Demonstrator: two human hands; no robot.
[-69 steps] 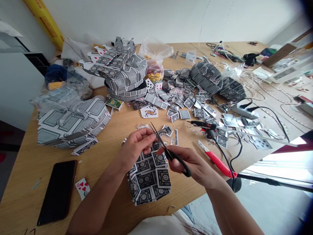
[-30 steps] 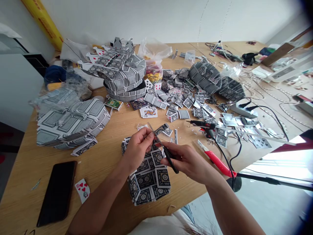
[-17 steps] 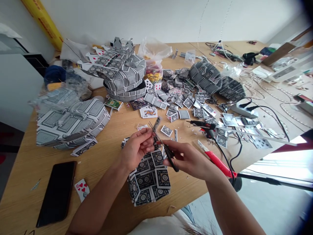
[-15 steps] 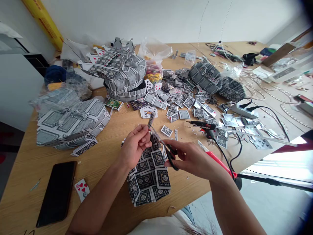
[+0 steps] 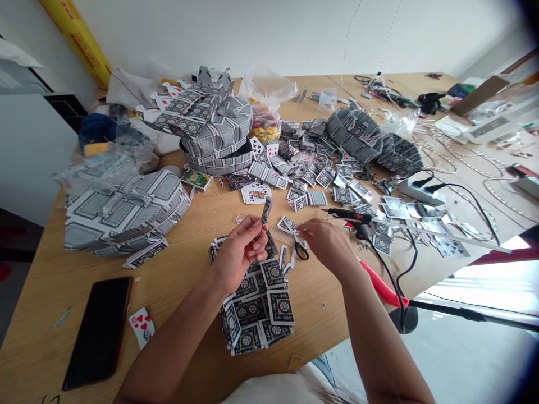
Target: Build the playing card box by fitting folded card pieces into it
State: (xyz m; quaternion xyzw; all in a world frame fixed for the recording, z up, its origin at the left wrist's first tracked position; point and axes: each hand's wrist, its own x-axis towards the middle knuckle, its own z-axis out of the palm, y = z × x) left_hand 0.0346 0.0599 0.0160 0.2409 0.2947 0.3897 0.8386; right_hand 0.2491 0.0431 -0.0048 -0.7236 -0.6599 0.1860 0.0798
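Observation:
My left hand (image 5: 242, 249) pinches a narrow strip of playing card (image 5: 266, 210) that sticks up from its fingertips. Below that hand, partly covered by it, a hollow shape made of black-and-white playing cards (image 5: 252, 308) rests near the table's front edge. My right hand (image 5: 324, 241) is curled, fingertips together at the scissors (image 5: 301, 251), low over the table. One black handle loop shows; the fingers hide part of the scissors. The blades point up-left, across a loose card (image 5: 286, 224). Cut card strips (image 5: 283, 258) lie beside the shape.
A phone (image 5: 99, 331) and a ten of hearts card (image 5: 141, 326) lie at left. Larger card-covered shapes (image 5: 126, 210) stand behind. A glue gun (image 5: 353, 219) with a black cable, a power strip (image 5: 421, 191) and scattered cards (image 5: 311, 174) occupy the right and back.
The scissors have come away from the strip and moved down to the tabletop, with my right hand shifting forward and to the right. My left hand still holds the strip, now more upright.

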